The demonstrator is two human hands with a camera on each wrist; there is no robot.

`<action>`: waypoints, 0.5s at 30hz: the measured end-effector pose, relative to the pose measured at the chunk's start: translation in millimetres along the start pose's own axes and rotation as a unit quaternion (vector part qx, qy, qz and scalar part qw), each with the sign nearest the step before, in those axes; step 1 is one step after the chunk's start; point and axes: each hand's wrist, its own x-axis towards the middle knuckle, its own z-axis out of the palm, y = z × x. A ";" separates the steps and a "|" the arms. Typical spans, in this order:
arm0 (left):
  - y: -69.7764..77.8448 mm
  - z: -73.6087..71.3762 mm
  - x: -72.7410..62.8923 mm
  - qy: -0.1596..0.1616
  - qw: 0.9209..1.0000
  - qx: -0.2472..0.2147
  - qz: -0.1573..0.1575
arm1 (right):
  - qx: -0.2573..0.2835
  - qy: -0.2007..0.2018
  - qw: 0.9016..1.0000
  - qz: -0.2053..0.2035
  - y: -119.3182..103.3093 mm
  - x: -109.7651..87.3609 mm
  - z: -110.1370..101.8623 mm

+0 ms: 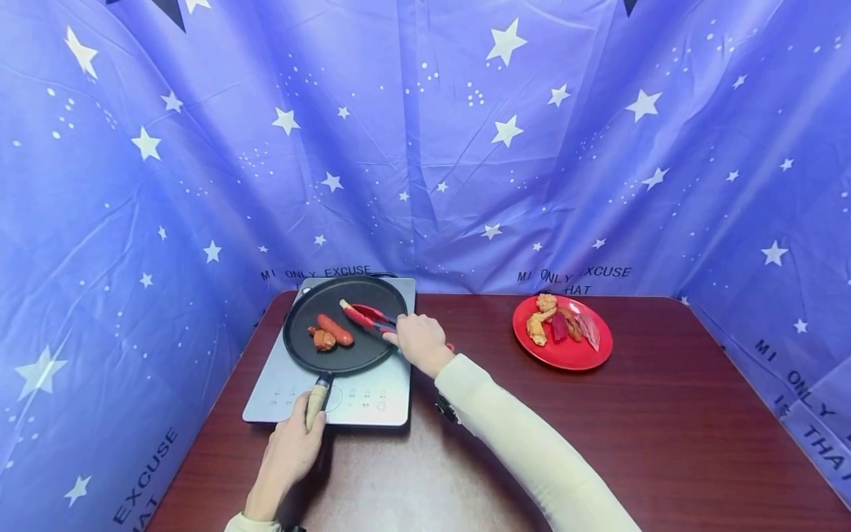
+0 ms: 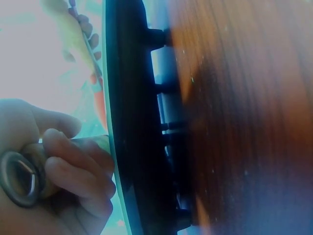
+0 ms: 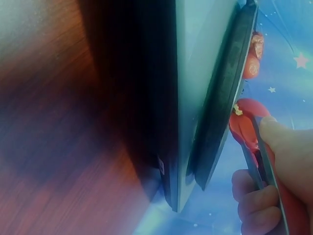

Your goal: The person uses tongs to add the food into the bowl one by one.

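My left hand [image 1: 292,447] grips the wooden-looking handle [image 1: 316,406] of a round black frying pan [image 1: 309,304]; a metal ring [image 2: 19,178] shows at the handle's end in the left wrist view. My right hand [image 1: 420,341] holds red-tipped tongs [image 1: 364,318] over the pan's right side. Between the tong tips is a small pale yellow piece of food [image 3: 237,109], mostly hidden by them. A reddish sausage [image 1: 335,330] lies in the pan, with a lumpy brown piece of food [image 1: 323,340] right beside it on the left.
The pan sits on a silver flat cooktop [image 1: 395,414] with touch markings along its front. To the right, a red plate [image 1: 585,363] bears golden fried pieces, a dark red piece and pinkish strips. A blue star-printed curtain [image 1: 459,185] encloses the brown table [image 1: 638,436] at the back and sides.
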 end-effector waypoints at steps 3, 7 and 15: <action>0.4 -0.6 -0.1 -0.001 1.000 -0.001 -0.002 | -0.004 -0.004 1.000 0.000 -2.4 1.6 0.4; 1.1 -0.9 -0.6 -0.004 1.000 -0.003 -0.002 | -0.004 -0.021 1.000 0.005 -4.5 2.1 1.3; 1.3 -1.8 0.3 -0.006 1.000 -0.001 -0.006 | -0.016 -0.061 0.998 0.002 -7.8 1.2 2.9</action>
